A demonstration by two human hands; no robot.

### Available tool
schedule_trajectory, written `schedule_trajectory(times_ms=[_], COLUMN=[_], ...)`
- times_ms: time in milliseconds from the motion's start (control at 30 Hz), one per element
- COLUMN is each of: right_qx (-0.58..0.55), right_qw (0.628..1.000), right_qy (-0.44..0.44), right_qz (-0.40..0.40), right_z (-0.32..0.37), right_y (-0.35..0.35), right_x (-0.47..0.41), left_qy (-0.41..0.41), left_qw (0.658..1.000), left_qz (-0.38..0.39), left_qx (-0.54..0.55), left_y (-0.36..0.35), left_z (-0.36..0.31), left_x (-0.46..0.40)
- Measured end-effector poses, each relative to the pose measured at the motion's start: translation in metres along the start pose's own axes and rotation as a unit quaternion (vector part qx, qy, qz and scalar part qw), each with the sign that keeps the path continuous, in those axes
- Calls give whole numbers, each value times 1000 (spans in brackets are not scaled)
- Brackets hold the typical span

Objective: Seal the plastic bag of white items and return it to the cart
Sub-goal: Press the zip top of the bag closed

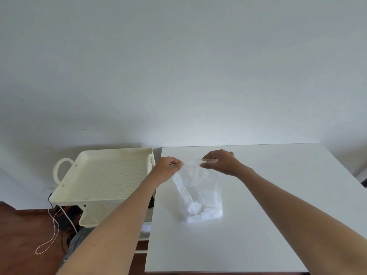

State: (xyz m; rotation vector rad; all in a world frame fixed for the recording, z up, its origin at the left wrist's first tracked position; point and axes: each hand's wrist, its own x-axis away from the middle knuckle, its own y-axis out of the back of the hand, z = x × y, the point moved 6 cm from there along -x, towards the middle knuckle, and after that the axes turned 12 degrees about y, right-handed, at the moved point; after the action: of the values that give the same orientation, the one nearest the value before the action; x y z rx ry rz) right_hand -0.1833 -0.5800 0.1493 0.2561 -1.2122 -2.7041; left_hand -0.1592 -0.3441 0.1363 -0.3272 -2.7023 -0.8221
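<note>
Head view: both hands (168, 168) (220, 162) pinch the bag (198, 195) top.

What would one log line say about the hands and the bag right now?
left hand: pinching bag top | right hand: pinching bag top | plastic bag: on table, white items at bottom | cart: left of table

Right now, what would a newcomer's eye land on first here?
Both hands pinching the top edge of a clear plastic bag standing on the white table: left hand at its left corner, right hand at its right. White items sit at the bag's bottom. The cream perforated cart waits left of the table.
</note>
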Motion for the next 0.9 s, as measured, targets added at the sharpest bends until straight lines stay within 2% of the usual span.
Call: schedule_trajectory(times_ms=[433,667,900], right_qx=[43,36,42], right_qw=[996,994,996], right_qy=[49,37,40], right_qz=[64,92,75], right_z=[29,37,36], right_y=[-14,-24,-22], right_x=[-20,-29,-32], left_qy=[-47,-71,-52], left_qw=[991,992,997], left_qz=[-42,-17,-5], left_qx=[-114,-104,-55], left_y=[-3,-3,9], left_z=[-8,-14,-1], left_x=[-5,-4,-2])
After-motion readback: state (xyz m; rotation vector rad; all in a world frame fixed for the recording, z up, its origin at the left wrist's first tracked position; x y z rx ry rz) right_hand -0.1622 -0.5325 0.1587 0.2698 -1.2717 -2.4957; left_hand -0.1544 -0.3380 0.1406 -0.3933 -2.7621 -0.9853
